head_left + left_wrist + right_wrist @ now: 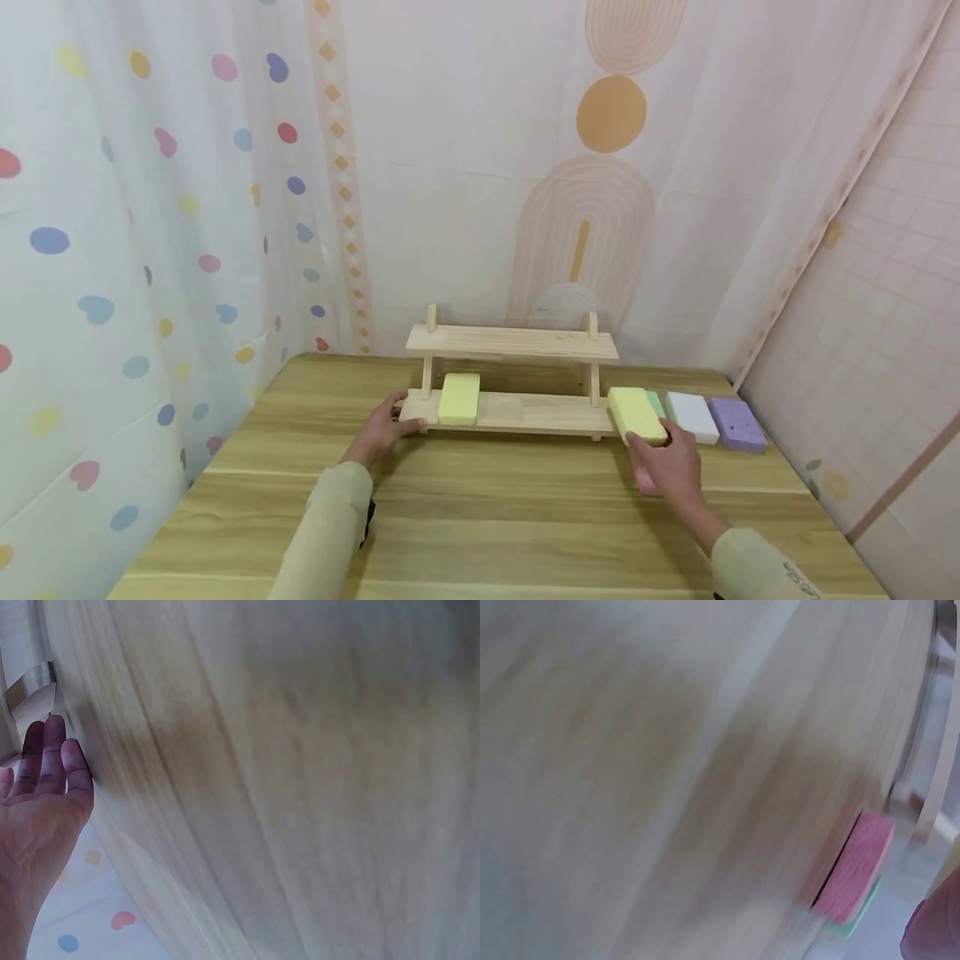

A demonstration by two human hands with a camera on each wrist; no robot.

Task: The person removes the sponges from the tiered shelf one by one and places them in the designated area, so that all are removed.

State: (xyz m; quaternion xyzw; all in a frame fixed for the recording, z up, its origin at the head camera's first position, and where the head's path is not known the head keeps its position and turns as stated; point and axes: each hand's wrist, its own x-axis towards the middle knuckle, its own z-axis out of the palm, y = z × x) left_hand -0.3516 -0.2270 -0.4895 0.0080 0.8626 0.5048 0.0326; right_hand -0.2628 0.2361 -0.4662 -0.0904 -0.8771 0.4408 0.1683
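My left hand [381,429] grips the left end of a two-tier wooden shelf [536,414], thumb at the front of the lower board and fingers round its end. In the left wrist view its fingers [51,754] show partly extended beside the shelf. A yellow sponge [459,400] leans upright on the left of the lower board. With my right hand [670,462] I hold another yellow sponge [636,412] by its near edge, at the shelf's right end. Beneath it a pink sponge [857,866] and a green sponge [656,403] are partly hidden.
To the right on the wooden table [525,525] lie a white sponge [693,417] and a purple sponge [737,423]. The shelf's upper board [512,342] stands behind and above the lower one. Patterned curtains [450,167] hang round the table's back and sides.
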